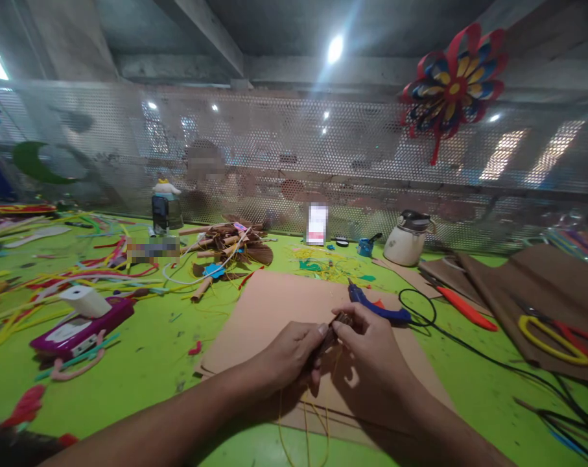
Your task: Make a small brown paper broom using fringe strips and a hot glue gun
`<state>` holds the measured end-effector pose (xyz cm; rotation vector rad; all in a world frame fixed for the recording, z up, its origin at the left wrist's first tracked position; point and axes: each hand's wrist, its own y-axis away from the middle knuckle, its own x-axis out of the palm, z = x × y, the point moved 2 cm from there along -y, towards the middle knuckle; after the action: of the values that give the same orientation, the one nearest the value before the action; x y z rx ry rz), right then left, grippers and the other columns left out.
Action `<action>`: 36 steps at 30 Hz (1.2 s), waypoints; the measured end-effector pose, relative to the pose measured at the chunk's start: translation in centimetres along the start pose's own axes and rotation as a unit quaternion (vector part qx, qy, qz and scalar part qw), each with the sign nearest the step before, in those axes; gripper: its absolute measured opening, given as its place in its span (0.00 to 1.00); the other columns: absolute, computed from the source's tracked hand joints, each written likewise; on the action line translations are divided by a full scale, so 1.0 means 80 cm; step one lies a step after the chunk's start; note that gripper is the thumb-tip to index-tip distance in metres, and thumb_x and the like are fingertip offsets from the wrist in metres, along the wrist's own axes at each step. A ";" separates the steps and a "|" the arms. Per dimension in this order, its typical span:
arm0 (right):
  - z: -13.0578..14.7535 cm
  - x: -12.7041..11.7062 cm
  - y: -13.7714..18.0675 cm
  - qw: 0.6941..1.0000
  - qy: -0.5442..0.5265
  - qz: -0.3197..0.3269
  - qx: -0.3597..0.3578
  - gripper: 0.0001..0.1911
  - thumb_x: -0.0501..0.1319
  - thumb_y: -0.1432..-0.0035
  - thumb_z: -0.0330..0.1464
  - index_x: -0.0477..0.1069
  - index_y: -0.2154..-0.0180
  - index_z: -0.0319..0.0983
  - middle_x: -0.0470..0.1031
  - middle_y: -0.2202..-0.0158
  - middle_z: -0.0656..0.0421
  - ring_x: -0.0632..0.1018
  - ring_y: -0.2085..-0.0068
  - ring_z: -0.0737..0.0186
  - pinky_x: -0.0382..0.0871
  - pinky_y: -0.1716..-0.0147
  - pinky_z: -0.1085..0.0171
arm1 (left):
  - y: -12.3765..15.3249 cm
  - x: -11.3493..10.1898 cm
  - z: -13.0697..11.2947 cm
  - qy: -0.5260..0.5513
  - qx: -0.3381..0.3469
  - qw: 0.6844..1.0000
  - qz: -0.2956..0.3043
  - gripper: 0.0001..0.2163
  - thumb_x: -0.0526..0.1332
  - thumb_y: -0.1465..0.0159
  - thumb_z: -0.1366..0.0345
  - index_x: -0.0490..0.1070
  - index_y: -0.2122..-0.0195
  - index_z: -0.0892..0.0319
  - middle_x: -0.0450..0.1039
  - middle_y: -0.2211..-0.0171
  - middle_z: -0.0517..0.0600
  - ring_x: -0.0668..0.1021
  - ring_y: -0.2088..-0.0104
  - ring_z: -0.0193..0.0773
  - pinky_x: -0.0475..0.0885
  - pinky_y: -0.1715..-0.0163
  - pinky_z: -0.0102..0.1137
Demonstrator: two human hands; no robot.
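Both my hands meet above a tan cardboard sheet (274,298). Between them is a small bundle of dark brown crinkled paper (329,340). My left hand (296,353) is closed round its lower left side, the thumb lying along it. The thumb and fingers of my right hand (366,340) pinch its upper end. Yellow string (307,425) hangs in loops below the hands; where it joins the bundle is hidden. Just beyond my right hand lies a blue glue gun (378,308) with a black cord.
Scissors with yellow and red handles (553,340), an orange cutter (466,308) and brown paper (507,285) lie right. A purple power strip (82,327) and colourful pipe cleaners (80,279) are left. Brown paper pieces (230,243), a lit phone (317,224) and a kettle (404,240) stand behind.
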<state>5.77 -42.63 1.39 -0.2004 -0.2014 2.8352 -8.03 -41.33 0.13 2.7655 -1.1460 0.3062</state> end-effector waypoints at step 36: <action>0.009 0.008 0.016 0.979 -0.195 0.030 0.058 0.18 0.59 0.47 0.48 0.65 0.75 0.41 0.63 0.79 0.63 0.65 0.79 0.67 0.61 0.81 0.66 | -0.005 -0.014 -0.003 0.033 -0.078 0.996 -0.035 0.23 0.47 0.35 0.48 0.71 0.63 0.63 0.66 0.81 0.46 0.65 0.85 0.29 0.61 0.84 0.26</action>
<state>4.69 -43.71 1.82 0.3829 -0.1110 2.9068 -8.53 -40.23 0.07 2.6321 -1.0109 0.2854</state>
